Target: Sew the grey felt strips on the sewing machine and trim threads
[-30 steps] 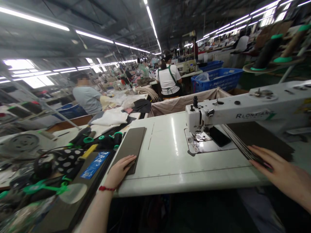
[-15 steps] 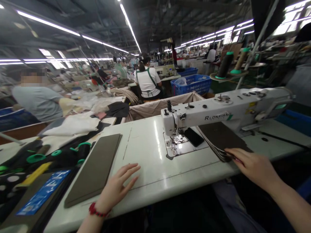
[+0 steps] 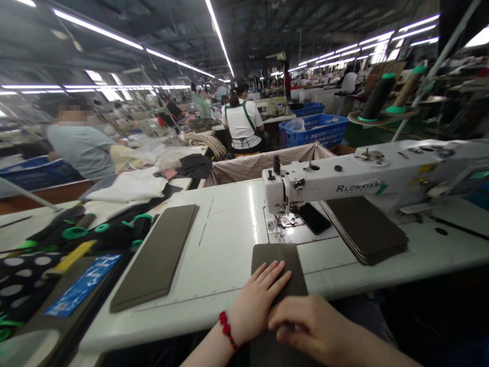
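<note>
A dark olive-brown panel (image 3: 275, 252) lies in front of the sewing machine (image 3: 324, 178) and extends over the table's front edge. My left hand (image 3: 260, 293), with a red bracelet at the wrist, rests flat on this panel with fingers stretched out. Just right of it, my right hand (image 3: 309, 323) is closed over the panel, its fingers curled; a small dark thing shows between them, too unclear to name. To the right, under the machine arm, sits a stack of similar panels (image 3: 367, 224). More panels (image 3: 160, 255) lie on the left of the table.
A black phone (image 3: 315, 219) lies beside the needle area. Thread cones (image 3: 141, 229) and a blue printed strip (image 3: 84, 285) are at the left. Behind the table are a cloth-lined bin (image 3: 244, 167), a blue crate (image 3: 315, 130) and seated co-workers.
A panel now lies in front of the machine. My right hand has moved left from the right stack to this panel; my left hand has moved right onto it. The view has shifted slightly.
</note>
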A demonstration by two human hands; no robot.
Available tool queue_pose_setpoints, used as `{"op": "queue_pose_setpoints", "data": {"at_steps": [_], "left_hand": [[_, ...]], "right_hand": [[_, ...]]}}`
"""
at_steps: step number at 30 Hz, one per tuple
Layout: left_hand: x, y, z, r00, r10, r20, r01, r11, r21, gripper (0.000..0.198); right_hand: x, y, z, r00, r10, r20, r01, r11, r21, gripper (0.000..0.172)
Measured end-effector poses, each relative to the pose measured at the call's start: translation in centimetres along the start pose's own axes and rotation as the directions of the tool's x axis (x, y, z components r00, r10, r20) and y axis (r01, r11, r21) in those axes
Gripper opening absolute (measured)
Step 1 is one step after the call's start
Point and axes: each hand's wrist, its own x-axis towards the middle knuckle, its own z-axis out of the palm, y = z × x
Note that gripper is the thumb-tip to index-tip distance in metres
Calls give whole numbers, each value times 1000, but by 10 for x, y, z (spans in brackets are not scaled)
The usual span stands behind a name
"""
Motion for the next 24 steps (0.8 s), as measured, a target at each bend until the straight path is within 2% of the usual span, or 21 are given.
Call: {"op": "queue_pose_setpoints", "data": {"at_steps": [1, 3, 6, 9, 15, 24], "left_hand": [[-8, -6, 1, 999, -44, -13, 44, 999, 13, 65], [-21, -18, 0, 991, -124, -51, 125, 992, 32, 61], [-25, -34, -3, 977, -201, -76, 205, 978, 48, 58], [-10, -42, -7, 973, -224, -44, 226, 973, 41, 56], [23, -50, -13, 982, -177, -58, 177, 984, -11, 54], [30, -54, -14, 984, -160, -82, 158, 987, -31, 54]], "right_hand": [[5, 11, -11, 993, 88, -81, -93, 994, -57, 25], [16, 39, -30, 943, 212, -256, -276, 929, -247, 27], [31, 81, -42, 897, 264, -353, -418, 765, -490, 36], [39, 102, -38, 900, 260, -349, -424, 702, -572, 42], [37, 101, -35, 912, 245, -328, -400, 706, -584, 48], [39, 105, -35, 916, 261, -304, -396, 707, -586, 49]]}}
